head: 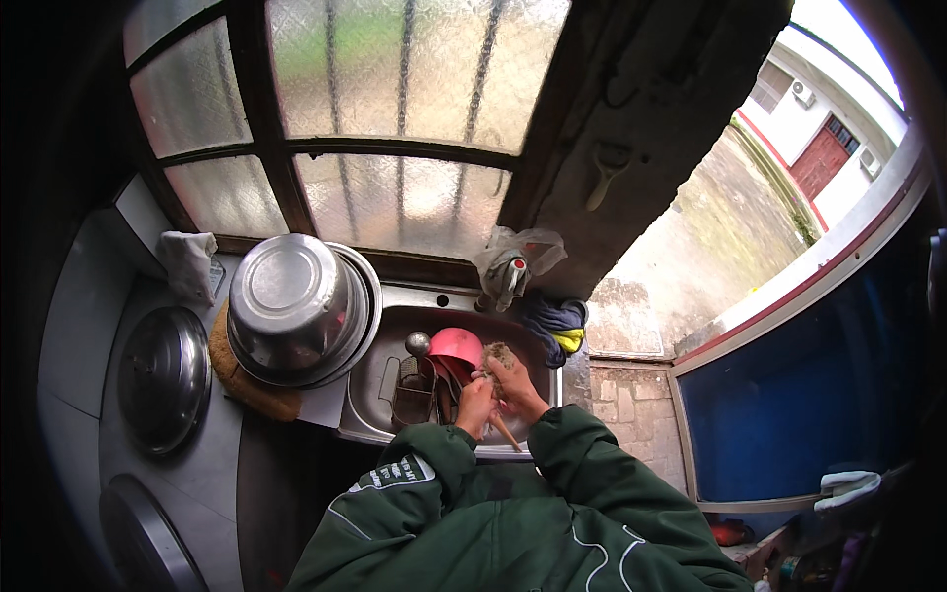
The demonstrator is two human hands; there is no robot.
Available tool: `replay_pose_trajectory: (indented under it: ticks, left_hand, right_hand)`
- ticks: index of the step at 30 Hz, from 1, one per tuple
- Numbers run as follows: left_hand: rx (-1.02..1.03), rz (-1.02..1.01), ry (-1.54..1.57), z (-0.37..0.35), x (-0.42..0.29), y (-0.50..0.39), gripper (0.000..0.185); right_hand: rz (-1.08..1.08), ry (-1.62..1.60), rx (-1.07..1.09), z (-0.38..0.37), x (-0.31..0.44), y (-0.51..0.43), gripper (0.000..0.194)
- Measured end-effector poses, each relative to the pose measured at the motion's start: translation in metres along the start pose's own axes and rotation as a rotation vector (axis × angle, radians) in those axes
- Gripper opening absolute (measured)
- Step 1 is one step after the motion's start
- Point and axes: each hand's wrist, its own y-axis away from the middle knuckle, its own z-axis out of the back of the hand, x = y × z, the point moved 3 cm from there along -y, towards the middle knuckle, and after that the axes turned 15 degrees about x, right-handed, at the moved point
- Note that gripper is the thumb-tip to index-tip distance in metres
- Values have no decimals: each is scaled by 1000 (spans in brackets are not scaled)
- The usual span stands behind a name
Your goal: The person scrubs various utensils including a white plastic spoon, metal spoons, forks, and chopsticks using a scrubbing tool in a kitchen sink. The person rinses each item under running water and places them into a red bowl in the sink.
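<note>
Over the steel sink (370,377), my right hand (524,392) grips a brownish fibrous scrubber, perhaps loofah (497,357). My left hand (476,407) is closed close beside it, its fingers curled around something thin that I cannot make out. From beneath my hands a light wooden handle (507,435) slants toward the sink's front edge; its other end is hidden. Just beyond my left hand sits a pink bowl (455,345), tilted in the sink. A wire basket (413,392) and a round metal ladle head (418,343) lie to the left.
Stacked metal basins (288,311) rest left of the sink, by metal lids (164,381). Behind the sink, a plastic bag covers part of the faucet (512,281). Dark cloths (551,325) lie at the right rim. A blue-paned door (784,399) stands at the right.
</note>
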Motion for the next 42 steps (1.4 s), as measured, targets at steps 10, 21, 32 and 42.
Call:
replay_pose_trajectory:
  ticks: [10,21,32,42]
  left_hand:
    - [43,-39,71,17,9,-12,25]
    - [-33,-155,307,27,13,-36,23]
    - [-96,-101,-296,34,8,-38,23]
    - [103,179,-73,19,11,-18,26]
  right_hand:
    - [142,118,-290,33,0,-5,23]
    - [148,1044,-168,-12,26,12,47]
    - [343,1259,-98,-31,46,28,65]
    - [119,424,-513,63,47,2,23]
